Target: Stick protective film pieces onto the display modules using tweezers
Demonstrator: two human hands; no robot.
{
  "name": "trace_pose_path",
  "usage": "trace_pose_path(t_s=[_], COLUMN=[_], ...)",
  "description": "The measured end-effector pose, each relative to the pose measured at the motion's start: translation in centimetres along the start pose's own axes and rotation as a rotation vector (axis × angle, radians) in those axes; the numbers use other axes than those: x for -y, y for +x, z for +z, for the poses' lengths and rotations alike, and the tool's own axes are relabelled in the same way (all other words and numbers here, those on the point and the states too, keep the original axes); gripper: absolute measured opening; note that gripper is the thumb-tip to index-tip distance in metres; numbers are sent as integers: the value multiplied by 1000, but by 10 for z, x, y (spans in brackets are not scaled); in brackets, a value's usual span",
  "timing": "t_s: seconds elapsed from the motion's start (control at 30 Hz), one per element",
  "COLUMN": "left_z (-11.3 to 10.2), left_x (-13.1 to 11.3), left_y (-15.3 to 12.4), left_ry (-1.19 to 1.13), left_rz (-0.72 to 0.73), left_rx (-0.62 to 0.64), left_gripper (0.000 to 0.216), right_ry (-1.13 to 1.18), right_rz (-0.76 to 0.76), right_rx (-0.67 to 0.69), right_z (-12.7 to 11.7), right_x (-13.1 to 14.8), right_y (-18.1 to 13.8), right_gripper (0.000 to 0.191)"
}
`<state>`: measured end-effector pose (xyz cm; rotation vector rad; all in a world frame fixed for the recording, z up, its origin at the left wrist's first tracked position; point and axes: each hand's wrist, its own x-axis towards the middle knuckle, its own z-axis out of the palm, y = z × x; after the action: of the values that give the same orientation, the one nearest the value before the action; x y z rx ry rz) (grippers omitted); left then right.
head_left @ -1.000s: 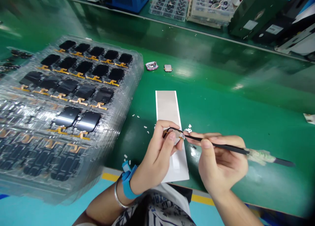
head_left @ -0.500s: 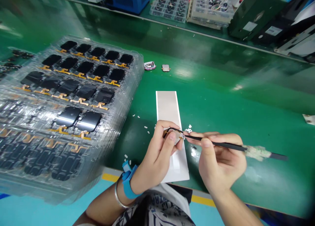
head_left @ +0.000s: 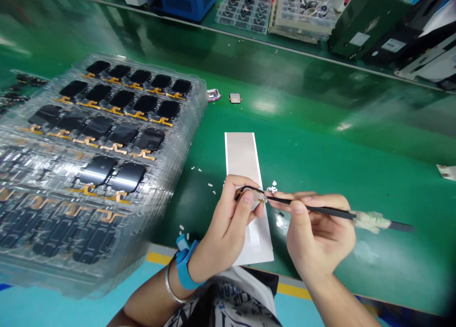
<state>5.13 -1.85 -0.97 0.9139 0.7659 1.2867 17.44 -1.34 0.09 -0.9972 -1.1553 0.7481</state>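
Head view. Landmark: white strip (head_left: 242, 158) lying lengthwise on the green surface (head_left: 338, 141).

Just above the strip's near end: left hand (head_left: 228, 222), fingers (head_left: 245, 201) clenched in a pinch on a small part (head_left: 255, 201). Thumb on top, forefinger curled over the far edge. Part clear of the strip, tipped toward the other hand, a touch of orange at its right edge.

Right of the strip's near end: right hand (head_left: 317, 236), fingers (head_left: 295, 206) closed round black tweezers (head_left: 331, 212), held like a pen. Tips at the part's right edge; touching or just short, cannot tell. Anything caught between the tips: too small to tell. Taped wad on the tweezers' rear, out past the hand.

Left of the strip: stack of clear trays (head_left: 107, 141), black parts with orange tails in the pockets, near rows blurred.
Against the strip's right edge, close by the tips: scatter of white bits (head_left: 273, 188). A few more off the left edge.
Beyond the strip's far end: two loose pieces (head_left: 234, 98) on the surface.
Blue band (head_left: 183, 265) on the left wrist, below the strip's near end.

Step in hand, by the look of it: fine picking at the part's right edge, part held up and not set down.

Next move, as judged: calls for a steady pinch, a very small motion of the tips, no slip onto the orange tail.
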Motion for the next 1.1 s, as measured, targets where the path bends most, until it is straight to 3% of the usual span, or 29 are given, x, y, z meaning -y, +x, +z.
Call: trace_pose_path(t_s=[0.37,0.57,0.7,0.77,0.93,1.1], left_z=[-2,-4,-7,-8,-4,2], left_x=[1,0,0,0,-4,-2], left_y=[2,4,1,-1,-3,-1], left_ry=[64,116,241,334,693,1023], left_rz=[16,-17,-47,-77,-116,-119], left_rx=[-31,-33,-9,59,453,560], left_gripper=[11,14,12,10,13,15], right_ry=[63,99,-3,-100,-218,-219], right_rz=[0,-24,28,110,352,466], right_rx=[50,-72,-113,-107,-98,-130], right_z=[-1,-5,-27,-43,-68,-67], right_x=[-1,5,9,6,-7,-17], right_y=[-1,9,9,0,-33,-46], right_gripper=[17,14,18,18,15,15])
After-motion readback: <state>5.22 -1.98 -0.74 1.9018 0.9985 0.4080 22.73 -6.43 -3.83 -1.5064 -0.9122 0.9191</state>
